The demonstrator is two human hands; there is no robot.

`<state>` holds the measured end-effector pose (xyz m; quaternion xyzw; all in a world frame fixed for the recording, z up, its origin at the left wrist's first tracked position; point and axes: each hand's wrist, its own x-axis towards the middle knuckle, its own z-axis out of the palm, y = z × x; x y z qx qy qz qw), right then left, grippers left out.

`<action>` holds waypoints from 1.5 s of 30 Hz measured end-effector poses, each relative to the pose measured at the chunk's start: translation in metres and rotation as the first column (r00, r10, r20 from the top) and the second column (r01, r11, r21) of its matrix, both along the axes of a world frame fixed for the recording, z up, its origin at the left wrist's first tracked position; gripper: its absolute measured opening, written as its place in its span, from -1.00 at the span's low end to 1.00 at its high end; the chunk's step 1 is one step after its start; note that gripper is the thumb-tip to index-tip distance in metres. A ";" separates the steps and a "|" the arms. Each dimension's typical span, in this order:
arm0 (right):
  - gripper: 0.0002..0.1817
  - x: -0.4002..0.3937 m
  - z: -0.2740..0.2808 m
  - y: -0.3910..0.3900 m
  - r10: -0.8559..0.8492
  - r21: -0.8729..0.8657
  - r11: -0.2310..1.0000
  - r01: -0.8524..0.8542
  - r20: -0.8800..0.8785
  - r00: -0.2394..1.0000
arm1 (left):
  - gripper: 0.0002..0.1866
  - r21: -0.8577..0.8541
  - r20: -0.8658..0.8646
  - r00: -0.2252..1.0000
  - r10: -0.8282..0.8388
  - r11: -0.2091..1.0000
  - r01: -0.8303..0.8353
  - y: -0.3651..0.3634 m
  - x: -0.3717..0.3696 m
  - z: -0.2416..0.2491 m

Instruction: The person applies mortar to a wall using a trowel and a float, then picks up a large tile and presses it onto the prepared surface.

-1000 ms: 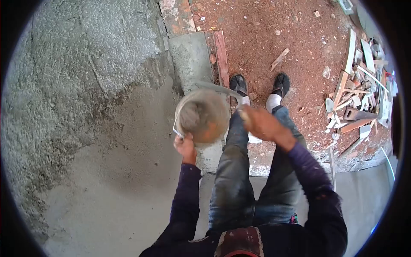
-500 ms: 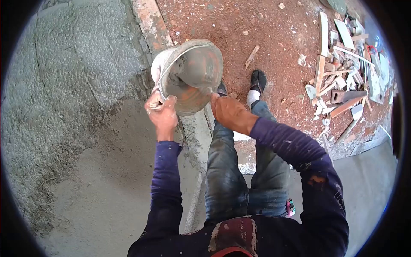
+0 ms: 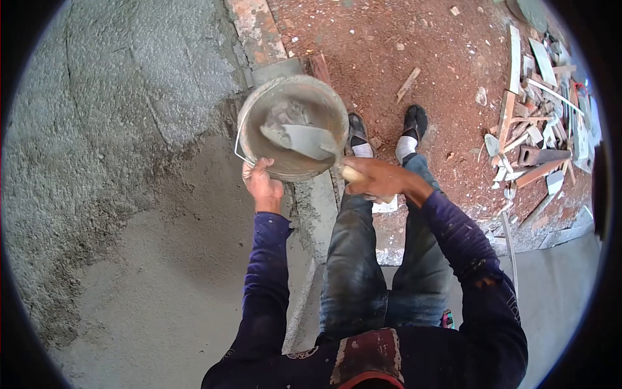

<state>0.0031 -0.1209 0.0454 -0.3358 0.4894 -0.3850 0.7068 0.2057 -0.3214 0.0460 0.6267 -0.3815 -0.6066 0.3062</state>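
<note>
A round, mortar-smeared bucket [image 3: 293, 168] is tipped towards me, its mouth facing up at the camera. My left hand [image 3: 264, 186] grips its near-left rim, beside the thin wire handle [image 3: 238, 141]. In my right hand [image 3: 382, 177] is the pale wooden grip of a trowel, fingers wrapped round it. The trowel's blade [image 3: 312, 141] reaches inside the bucket, next to a lump of wet grey mortar [image 3: 287, 115]. The bucket's underside is hidden.
Rough wet concrete [image 3: 129, 84] spreads on the left, with smoother mortar [image 3: 168, 259] nearer me. Reddish dirt [image 3: 363, 39] lies ahead under my feet. To the right is a pile of wood scraps [image 3: 518, 129] with a handsaw [image 3: 541, 156]. A narrow concrete edge [image 3: 321, 214] runs beside my legs.
The bucket has tilted its mouth more towards the camera and moved slightly right and nearer. The trowel blade and mortar inside now show clearly; my right hand has shifted right.
</note>
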 end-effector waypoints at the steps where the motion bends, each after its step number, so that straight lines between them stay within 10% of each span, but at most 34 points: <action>1: -0.44 0.001 -0.001 0.005 -0.047 0.065 0.997 0.042 0.070 0.996 | -0.69 0.051 0.043 0.998 0.034 0.998 -0.037 0.000 0.018 -0.010; 6: -0.46 0.028 0.012 0.010 -0.337 0.325 0.908 0.264 0.193 0.921 | -0.63 0.121 0.228 0.973 0.045 0.990 -0.074 0.026 0.125 -0.033; 8: -0.45 0.059 0.005 -0.006 -0.522 0.481 0.734 0.479 -0.051 0.851 | -0.65 0.150 0.282 0.959 0.019 0.987 -0.064 0.050 0.179 -0.034; 12: -0.55 0.173 -0.101 -0.079 -0.660 0.086 0.521 0.849 -0.589 0.465 | -0.73 0.170 0.400 0.901 0.170 0.952 -0.255 0.091 0.231 -0.013; 13: -0.52 0.235 -0.157 -0.114 -0.662 -0.159 0.408 0.899 -0.729 0.171 | -0.72 0.171 0.405 0.887 0.222 0.934 -0.313 0.099 0.243 -0.013; 15: -0.58 0.277 -0.185 -0.190 -0.697 0.203 0.395 0.896 -0.569 0.436 | -0.70 0.171 0.481 0.857 0.184 0.939 -0.298 0.111 0.264 -0.014; 17: -0.61 0.258 -0.150 -0.239 -0.600 0.386 0.699 0.602 -0.141 0.788 | -0.70 0.162 0.546 0.813 0.203 0.926 -0.340 0.110 0.259 -0.019; 22: -0.59 0.148 -0.008 -0.195 -0.674 -0.069 0.682 0.728 0.326 0.663 | -0.77 0.132 0.483 0.853 0.195 0.947 -0.291 0.112 0.232 -0.026; 25: -0.51 0.056 -0.023 -0.123 -0.453 0.024 0.880 0.474 -0.258 0.854 | -0.83 0.152 0.449 0.892 0.047 0.980 -0.128 0.101 0.208 -0.024; 27: -0.47 0.025 -0.038 -0.054 -0.444 -0.277 0.896 0.348 -0.601 0.665 | -0.76 0.144 0.437 0.899 -0.008 0.988 -0.061 0.094 0.169 -0.020; 30: -0.44 -0.024 0.020 -0.006 -0.019 0.087 0.994 0.063 -0.431 0.902 | -0.75 0.118 0.455 0.870 -0.188 0.982 0.151 0.083 0.126 -0.031; 33: -0.46 -0.012 0.010 0.025 0.451 0.269 0.892 -0.363 -0.487 0.748 | -0.78 0.145 0.229 0.958 -0.174 0.979 0.143 0.072 0.050 -0.011; 36: -0.54 0.026 -0.010 0.026 0.308 0.239 0.951 -0.195 -0.693 0.652 | -0.79 0.131 0.221 0.937 -0.271 0.960 0.247 0.073 0.009 0.000; 40: -0.61 0.046 0.033 0.054 -0.139 -0.097 0.897 -0.432 -0.988 -0.068 | -0.82 -0.001 0.129 0.822 -0.554 0.829 0.559 0.056 -0.040 0.038; 41: -0.60 0.029 0.051 0.054 0.155 0.044 0.900 -0.433 -0.962 0.225 | -0.81 -0.054 0.151 0.832 -0.534 0.836 0.547 0.056 -0.056 0.059; 42: -0.60 0.010 0.067 0.049 0.149 0.055 0.906 -0.421 -0.969 0.194 | -0.79 -0.111 0.162 0.842 -0.515 0.838 0.534 0.058 -0.074 0.078; 45: -0.65 -0.045 0.122 0.034 -0.212 -0.035 0.907 -0.420 -0.900 -0.382 | -0.79 -0.199 0.057 0.873 -0.484 0.852 0.485 0.064 -0.077 0.084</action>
